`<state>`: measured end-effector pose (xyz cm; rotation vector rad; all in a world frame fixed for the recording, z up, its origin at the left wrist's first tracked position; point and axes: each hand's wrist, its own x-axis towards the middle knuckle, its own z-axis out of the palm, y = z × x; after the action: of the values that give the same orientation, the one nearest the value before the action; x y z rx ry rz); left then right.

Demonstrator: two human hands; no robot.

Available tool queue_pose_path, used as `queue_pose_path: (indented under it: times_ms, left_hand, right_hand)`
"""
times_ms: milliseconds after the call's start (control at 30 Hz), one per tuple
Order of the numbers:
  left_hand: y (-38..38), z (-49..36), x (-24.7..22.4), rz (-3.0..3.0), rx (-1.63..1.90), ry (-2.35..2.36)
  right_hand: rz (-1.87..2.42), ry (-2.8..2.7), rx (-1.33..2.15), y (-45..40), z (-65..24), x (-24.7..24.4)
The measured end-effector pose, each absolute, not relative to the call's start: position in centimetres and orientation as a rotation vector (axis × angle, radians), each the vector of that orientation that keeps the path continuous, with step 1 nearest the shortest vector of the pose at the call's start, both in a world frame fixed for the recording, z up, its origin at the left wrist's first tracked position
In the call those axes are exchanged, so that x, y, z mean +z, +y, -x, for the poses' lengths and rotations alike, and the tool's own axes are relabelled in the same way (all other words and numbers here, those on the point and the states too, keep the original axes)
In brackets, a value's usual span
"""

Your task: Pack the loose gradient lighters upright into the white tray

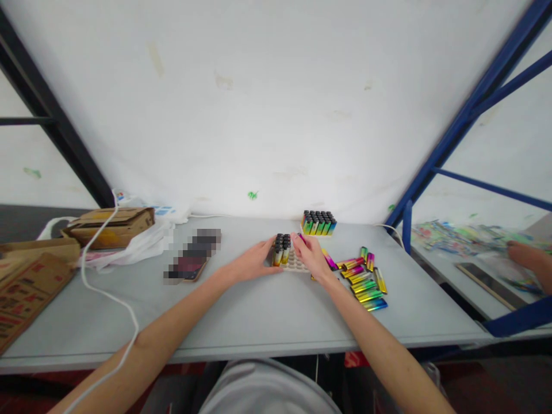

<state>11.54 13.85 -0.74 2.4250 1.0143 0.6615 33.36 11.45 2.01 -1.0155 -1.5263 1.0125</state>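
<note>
A pale tray with round holes [297,263] lies on the grey table between my hands. Several black-topped metallic lighters [282,250] stand upright in its left part. My left hand [256,261] rests against the tray's left side, its fingers around the edge beside the standing lighters. Over the tray's right part, my right hand [309,254] is closed on a magenta lighter, of which only a bit shows at the fingertips. Loose lighters in gold, green, magenta and blue [364,282] lie in a pile right of my right hand.
A full tray of upright lighters [319,224] stands near the wall. A phone [194,256], partly pixelated, lies to the left. Cardboard boxes [110,227], plastic bags and a white cable [107,292] are farther left. Beyond the blue frame [448,138], another person's hand [532,261] is near plastic packets.
</note>
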Motion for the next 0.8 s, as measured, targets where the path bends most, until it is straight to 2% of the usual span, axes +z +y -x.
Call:
queue_pose_path:
  times_ms: [233,800]
  left_hand:
    - [13.94,-11.55,-0.54,-2.4,0.657,1.036]
    - [13.9,-11.58,-0.37,-2.371,0.678,1.067]
  right_hand:
    - [1.158,-1.658,0.728,11.1,-33.08,1.72]
    - [1.127,-1.686,0.61,11.31,-33.49,2.01]
